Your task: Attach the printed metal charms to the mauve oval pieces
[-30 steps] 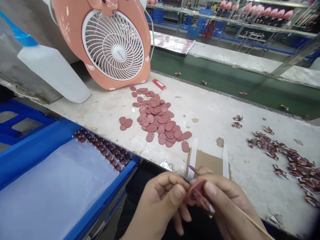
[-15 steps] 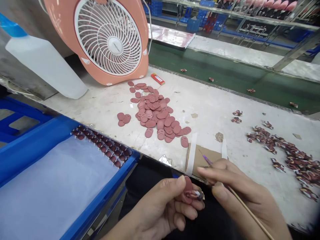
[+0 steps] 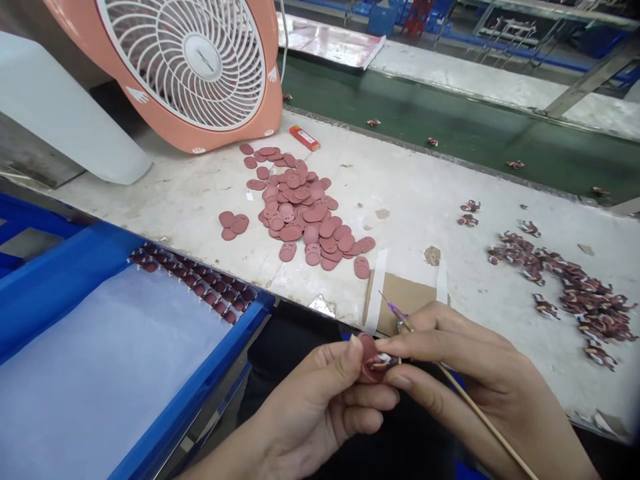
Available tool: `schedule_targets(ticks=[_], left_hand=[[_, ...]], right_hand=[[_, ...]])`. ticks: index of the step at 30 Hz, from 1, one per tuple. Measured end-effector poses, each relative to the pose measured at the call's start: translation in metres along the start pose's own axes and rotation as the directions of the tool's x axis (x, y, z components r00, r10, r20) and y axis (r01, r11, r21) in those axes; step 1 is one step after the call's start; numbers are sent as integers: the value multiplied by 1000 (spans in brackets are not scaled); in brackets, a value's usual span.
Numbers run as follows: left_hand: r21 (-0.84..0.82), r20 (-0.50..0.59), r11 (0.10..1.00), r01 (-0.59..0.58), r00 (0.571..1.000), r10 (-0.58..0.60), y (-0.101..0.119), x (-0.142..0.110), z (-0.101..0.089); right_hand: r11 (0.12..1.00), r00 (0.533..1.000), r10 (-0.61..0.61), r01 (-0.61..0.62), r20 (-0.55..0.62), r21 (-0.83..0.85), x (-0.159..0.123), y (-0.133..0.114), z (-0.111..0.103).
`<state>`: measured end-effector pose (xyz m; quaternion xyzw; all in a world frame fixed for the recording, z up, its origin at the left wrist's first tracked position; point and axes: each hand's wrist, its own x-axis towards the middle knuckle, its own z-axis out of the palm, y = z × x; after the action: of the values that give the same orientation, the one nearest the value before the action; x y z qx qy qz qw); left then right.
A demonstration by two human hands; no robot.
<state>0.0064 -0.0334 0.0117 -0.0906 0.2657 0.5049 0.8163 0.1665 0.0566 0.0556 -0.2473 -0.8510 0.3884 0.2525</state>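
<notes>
Pinching a reddish piece, the left and right fingers meet; the right also holds a brush.

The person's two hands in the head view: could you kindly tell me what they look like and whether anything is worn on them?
The left hand and the right hand are both bare, with slender fingers; no glove, ring, watch or sleeve shows on either.

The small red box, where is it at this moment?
In the head view, the red box lies on the worktable, slightly left of centre, just right of the fan and beyond the oval pieces.
</notes>
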Motion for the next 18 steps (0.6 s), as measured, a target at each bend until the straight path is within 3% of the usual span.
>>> schedule_targets(ticks=[9, 18], left_hand=[[-17, -71, 1000, 7, 997, -8, 0, -1, 0], [125, 55, 990, -58, 997, 52, 0, 3, -6]], right_hand=[[998, 1000, 10, -11, 18, 66, 1, 4, 5], [994, 996, -83, 84, 13, -69, -13, 18, 6]])
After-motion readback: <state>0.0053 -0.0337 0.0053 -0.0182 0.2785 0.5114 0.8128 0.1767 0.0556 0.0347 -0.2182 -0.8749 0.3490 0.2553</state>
